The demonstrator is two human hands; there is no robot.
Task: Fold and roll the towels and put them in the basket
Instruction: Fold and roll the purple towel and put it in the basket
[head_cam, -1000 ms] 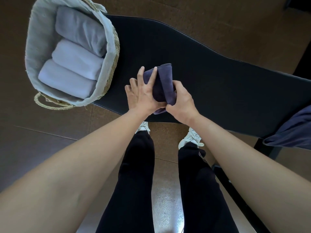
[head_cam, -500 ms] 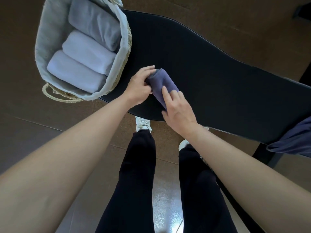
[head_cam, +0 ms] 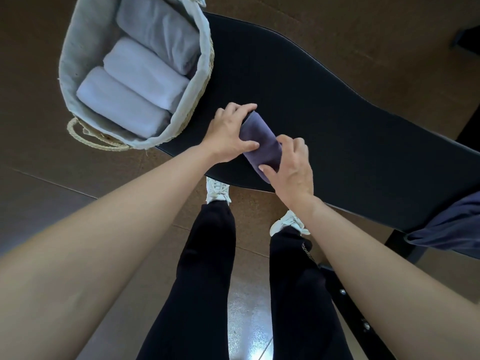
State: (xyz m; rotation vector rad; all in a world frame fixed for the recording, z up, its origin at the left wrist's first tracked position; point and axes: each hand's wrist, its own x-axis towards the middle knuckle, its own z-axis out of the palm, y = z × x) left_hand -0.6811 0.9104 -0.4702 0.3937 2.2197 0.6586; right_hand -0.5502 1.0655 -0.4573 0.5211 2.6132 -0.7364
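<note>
— Grip on the purple roll (head_cam: 262, 144)?
— Clamped at both ends on the counter (head_cam: 337, 113): right hand (head_cam: 291, 170) farther from the basket (head_cam: 206, 55), left hand (head_cam: 228, 136) nearer. Basket lies sideways off the roll's long axis.

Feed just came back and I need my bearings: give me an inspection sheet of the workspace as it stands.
Surface: black table; basket sits at its left end.
Job's things: purple towel rolled, near front edge; basket holds three pale rolled towels.
Clutter: dark blue cloth draped at the table's right end.
Hands: left hand and right hand each grip one end of the purple towel.
Cables: nothing seen.
Surroundings: brown floor; legs, white shoes below.
</note>
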